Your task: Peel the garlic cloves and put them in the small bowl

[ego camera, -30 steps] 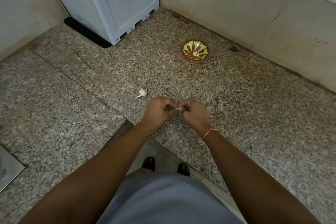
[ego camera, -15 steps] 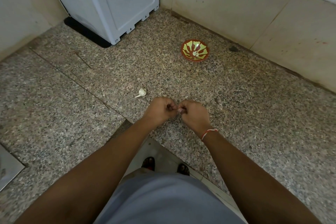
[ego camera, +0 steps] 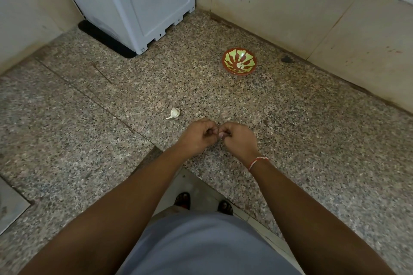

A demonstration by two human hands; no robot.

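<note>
The left hand [ego camera: 199, 135] and the right hand [ego camera: 239, 139] are held together just above the speckled granite counter [ego camera: 290, 129], knuckles up and fingers curled inward so that the fingertips meet between them. Something small is pinched where the fingertips meet; it is almost wholly hidden, and whether it is a garlic clove cannot be told. A red and white thread [ego camera: 257, 161] is worn round the right wrist.

At about ten o'clock from the hands, near the left hand but apart from it, the rest of a garlic bulb [ego camera: 173, 113] is seen lying on the counter with its stalk pointed to the lower left. At about one o'clock, well apart from the hands, the small bowl [ego camera: 239, 61], red-brown with a yellow-green pattern, is set upright near the wall; a few pale peeled cloves [ego camera: 241, 65] are held in its middle. At eleven o'clock, in the far corner, a light grey plastic appliance [ego camera: 138, 0] is stood on a black mat [ego camera: 105, 40].
</note>
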